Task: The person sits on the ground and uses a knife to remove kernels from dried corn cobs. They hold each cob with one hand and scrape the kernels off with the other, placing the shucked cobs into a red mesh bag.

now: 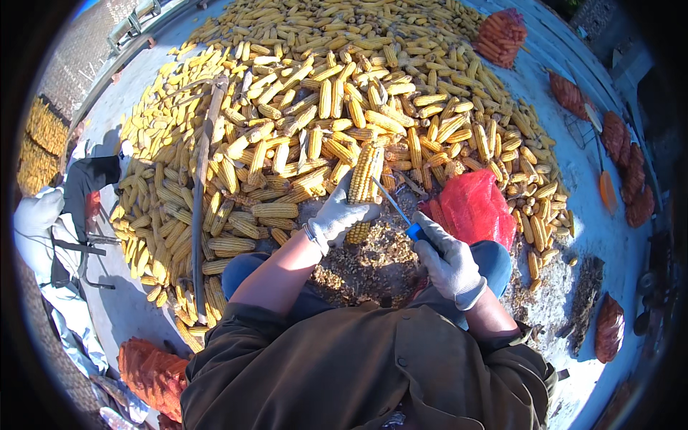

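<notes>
My left hand [344,215], in a pale knit work glove, grips a yellow corn cob [363,172] held upright between my knees and the heap. In my gloved right hand [449,258] is a screwdriver [415,231] with a blue and black handle. Its metal shaft points up and left, and the tip is at or close to the cob's right side; contact cannot be told. A large heap of corn cobs [333,102] spreads out before me. Loose kernels [371,263] lie on the ground below my hands.
A red mesh bag [475,207] lies by my right knee. A wooden pole [203,199] rests across the heap's left part. Filled mesh sacks stand behind left [153,373] and at the upper right [501,37]. A dark garment [88,185] hangs on a metal frame at the left.
</notes>
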Tool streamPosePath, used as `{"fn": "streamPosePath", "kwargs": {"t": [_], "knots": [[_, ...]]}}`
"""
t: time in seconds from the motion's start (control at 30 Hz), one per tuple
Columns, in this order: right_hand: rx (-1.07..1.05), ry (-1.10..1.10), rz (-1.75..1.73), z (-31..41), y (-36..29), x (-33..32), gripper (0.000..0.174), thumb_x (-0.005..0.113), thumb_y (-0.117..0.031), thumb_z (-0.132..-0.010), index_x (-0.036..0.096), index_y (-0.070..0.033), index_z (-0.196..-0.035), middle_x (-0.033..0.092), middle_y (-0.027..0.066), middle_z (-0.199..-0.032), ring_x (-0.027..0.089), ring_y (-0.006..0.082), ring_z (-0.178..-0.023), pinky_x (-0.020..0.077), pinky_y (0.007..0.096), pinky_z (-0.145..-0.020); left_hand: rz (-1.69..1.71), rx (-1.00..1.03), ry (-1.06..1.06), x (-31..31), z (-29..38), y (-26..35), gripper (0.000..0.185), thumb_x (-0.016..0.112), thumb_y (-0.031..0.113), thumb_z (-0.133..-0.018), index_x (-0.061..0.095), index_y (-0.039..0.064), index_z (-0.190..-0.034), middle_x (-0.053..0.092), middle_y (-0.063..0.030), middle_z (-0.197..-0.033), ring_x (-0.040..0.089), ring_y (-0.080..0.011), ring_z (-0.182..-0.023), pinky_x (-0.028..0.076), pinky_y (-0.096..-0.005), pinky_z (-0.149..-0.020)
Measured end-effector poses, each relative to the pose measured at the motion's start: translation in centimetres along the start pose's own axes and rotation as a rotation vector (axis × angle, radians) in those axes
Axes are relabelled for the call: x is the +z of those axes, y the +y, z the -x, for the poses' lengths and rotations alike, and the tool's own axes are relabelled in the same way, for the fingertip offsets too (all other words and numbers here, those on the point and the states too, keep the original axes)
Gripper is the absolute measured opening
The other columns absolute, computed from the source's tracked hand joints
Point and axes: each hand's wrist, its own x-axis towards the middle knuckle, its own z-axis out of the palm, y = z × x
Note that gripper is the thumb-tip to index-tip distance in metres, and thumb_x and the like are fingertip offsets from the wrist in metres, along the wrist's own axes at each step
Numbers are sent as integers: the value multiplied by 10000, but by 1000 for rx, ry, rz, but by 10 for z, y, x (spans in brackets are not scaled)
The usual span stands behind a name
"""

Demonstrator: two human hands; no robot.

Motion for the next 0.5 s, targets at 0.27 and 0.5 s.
{"fn": "streamPosePath", "kwargs": {"t": [0.27, 0.5], "knots": [[-88, -17, 155, -10, -12, -18, 420, 582, -181, -894, 542, -18, -1279, 637, 233, -1105, 654, 302, -1012, 501, 324, -855, -548, 32, 74, 22, 12, 18, 892, 691, -24, -723, 199, 50, -1463, 572, -47, -1008, 564, -106, -797, 500, -249, -674], [-85, -163, 778, -25, -39, -14, 435, 495, -237, -890, 521, -65, -1289, 651, 218, -833, 629, 382, -751, 503, 452, -666, -441, -140, 170, 17, 17, -3, 956, 686, 6, -723, 88, -1, -1469, 570, -85, -1028, 571, -133, -820, 511, -274, -706]]}}
